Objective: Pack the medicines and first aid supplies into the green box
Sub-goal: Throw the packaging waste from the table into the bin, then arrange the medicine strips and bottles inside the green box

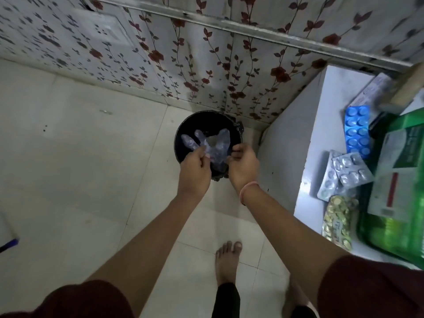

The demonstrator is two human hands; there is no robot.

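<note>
My left hand (195, 167) and my right hand (243, 166) both pinch a clear plastic glove (213, 145), held over a black bin (183, 131) on the floor. At the right, on a white table (305, 138), lies the green box (390, 230) with a white carton (390, 193) in it. Beside it lie a blue blister strip (358, 131), two silver blister strips (348, 171) and a gold blister strip (337, 221).
A flowered wall (206, 65) stands behind the bin, with a switch plate (101, 31) at the upper left. My bare foot (227, 260) rests on the pale tiled floor (80, 168). More boxes (371, 90) lie at the table's far end.
</note>
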